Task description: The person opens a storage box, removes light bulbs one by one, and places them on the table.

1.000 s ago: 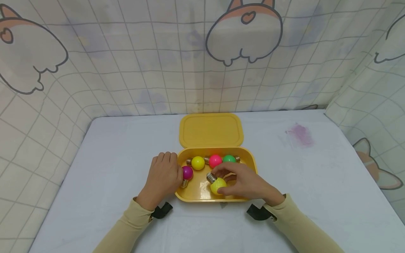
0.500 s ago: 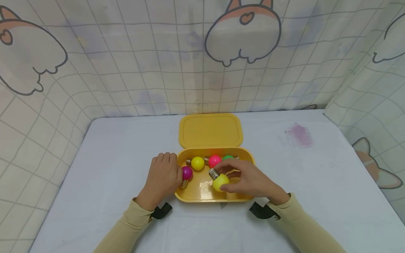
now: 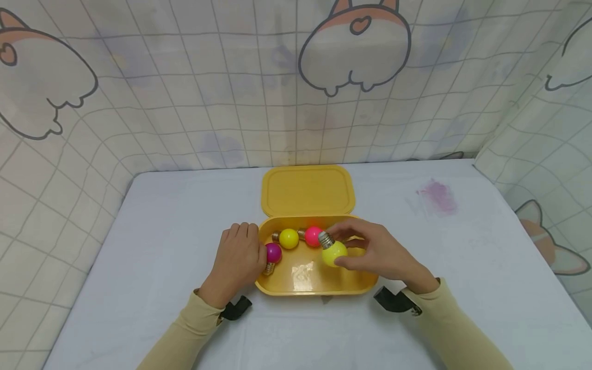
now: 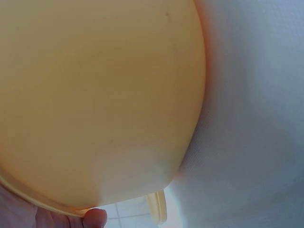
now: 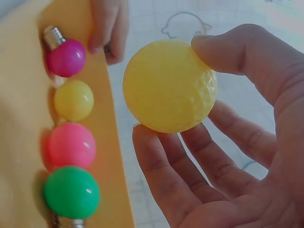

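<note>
My right hand (image 3: 376,252) pinches a yellow light bulb (image 3: 334,254) between thumb and fingers, its metal screw base tilted up and left. It is held over the right part of a yellow plastic box (image 3: 302,294). My left hand (image 3: 238,257) grips the box's left rim, and its fingertips (image 4: 95,218) show at that rim in the left wrist view. Inside lie a purple bulb (image 3: 274,253), another yellow bulb (image 3: 289,239) and a pink bulb (image 3: 314,236). A green bulb (image 5: 72,192) shows in the right wrist view; my right hand hides it in the head view.
Behind the box lies its yellow lid (image 3: 308,190), flat on the white-covered table (image 3: 185,216). A purple-pink stain (image 3: 438,196) marks the cloth at the right. A checked curtain with cartoon animals (image 3: 277,103) hangs along the back and sides.
My right hand has moved right and slightly away from me with the yellow bulb, covering the green bulb in the head view. My left hand stays on the box rim.
</note>
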`<state>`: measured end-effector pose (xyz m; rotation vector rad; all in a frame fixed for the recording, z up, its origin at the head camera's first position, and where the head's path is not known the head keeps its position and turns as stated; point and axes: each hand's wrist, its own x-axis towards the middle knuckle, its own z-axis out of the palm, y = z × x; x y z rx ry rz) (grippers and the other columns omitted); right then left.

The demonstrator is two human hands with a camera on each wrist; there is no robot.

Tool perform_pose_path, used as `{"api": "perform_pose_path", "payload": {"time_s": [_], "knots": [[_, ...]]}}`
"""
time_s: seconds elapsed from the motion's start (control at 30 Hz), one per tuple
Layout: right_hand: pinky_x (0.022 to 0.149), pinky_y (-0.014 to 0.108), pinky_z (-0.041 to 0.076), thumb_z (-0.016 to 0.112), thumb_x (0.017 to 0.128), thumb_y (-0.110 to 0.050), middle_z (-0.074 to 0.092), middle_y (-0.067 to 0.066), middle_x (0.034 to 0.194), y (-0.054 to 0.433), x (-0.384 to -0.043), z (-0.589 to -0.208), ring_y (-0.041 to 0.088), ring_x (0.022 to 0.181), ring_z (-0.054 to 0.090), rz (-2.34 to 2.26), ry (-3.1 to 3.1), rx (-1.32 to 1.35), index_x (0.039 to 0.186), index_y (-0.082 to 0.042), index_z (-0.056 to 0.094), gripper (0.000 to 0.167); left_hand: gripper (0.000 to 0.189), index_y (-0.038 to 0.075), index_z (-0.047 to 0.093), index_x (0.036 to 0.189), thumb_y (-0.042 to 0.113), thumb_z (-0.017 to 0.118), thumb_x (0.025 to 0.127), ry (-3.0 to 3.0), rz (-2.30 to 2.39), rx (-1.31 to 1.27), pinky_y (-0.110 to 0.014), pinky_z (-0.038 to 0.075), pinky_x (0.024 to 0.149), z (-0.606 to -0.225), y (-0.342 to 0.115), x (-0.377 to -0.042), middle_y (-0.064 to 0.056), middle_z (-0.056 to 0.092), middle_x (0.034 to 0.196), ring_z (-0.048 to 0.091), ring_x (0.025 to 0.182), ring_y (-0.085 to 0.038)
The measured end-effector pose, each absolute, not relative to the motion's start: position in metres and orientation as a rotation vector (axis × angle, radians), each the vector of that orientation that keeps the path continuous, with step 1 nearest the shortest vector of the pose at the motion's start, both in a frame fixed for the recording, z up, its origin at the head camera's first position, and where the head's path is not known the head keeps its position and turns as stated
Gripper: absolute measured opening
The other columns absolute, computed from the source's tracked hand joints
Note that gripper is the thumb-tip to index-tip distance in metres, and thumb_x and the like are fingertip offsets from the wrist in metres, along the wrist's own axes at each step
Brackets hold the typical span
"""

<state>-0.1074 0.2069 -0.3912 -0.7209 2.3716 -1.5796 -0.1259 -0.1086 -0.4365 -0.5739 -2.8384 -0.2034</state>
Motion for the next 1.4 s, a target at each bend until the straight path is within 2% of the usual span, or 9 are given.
{"api": "perform_pose_path", "payload": {"time_s": [0.17, 0.33, 1.0, 1.4], "knots": [[0.103, 0.021, 0.053, 0.084, 0.083, -0.009, 0.069, 0.007, 0.125, 0.215, -0.11, -0.387, 0.009, 0.115, 0.065, -1.594, 2.392, -0.692, 0.128, -0.011, 0.064, 0.049, 0.019, 0.003, 0.048, 0.086, 0.017, 0.056, 0.095, -2.848, -0.205, -0.57, -0.036, 0.036, 0.072, -0.437, -0.108, -0.126, -0.008, 0.042, 0.074, 0.039, 0.074, -0.025], [0.101, 0.017, 0.052, 0.082, 0.085, -0.009, 0.068, 0.007, 0.126, 0.223, -0.113, -0.385, 0.007, 0.115, 0.065, -1.601, 2.421, -0.669, 0.129, -0.012, 0.064, 0.047, 0.019, 0.003, 0.048, 0.086, 0.017, 0.057, 0.094, -2.846, -0.208, -0.567, -0.036, 0.036, 0.072, -0.437, -0.108, -0.127, -0.008, 0.042, 0.074, 0.039, 0.074, -0.026], [0.098, 0.012, 0.052, 0.08, 0.087, -0.006, 0.065, 0.009, 0.13, 0.259, -0.127, -0.383, 0.002, 0.114, 0.064, -1.635, 2.573, -0.545, 0.131, -0.009, 0.062, 0.047, 0.018, 0.002, 0.049, 0.087, 0.017, 0.057, 0.094, -2.829, -0.22, -0.58, -0.037, 0.039, 0.072, -0.438, -0.109, -0.126, -0.008, 0.044, 0.074, 0.04, 0.074, -0.026], [0.096, 0.011, 0.052, 0.078, 0.089, -0.005, 0.064, -0.005, 0.127, 0.273, -0.134, -0.387, 0.002, 0.113, 0.064, -1.696, 2.599, -0.413, 0.132, -0.005, 0.06, 0.047, 0.019, 0.002, 0.048, 0.084, 0.017, 0.055, 0.094, -2.787, -0.217, -0.597, -0.036, 0.036, 0.071, -0.44, -0.111, -0.127, -0.008, 0.042, 0.073, 0.039, 0.073, -0.026]]}}
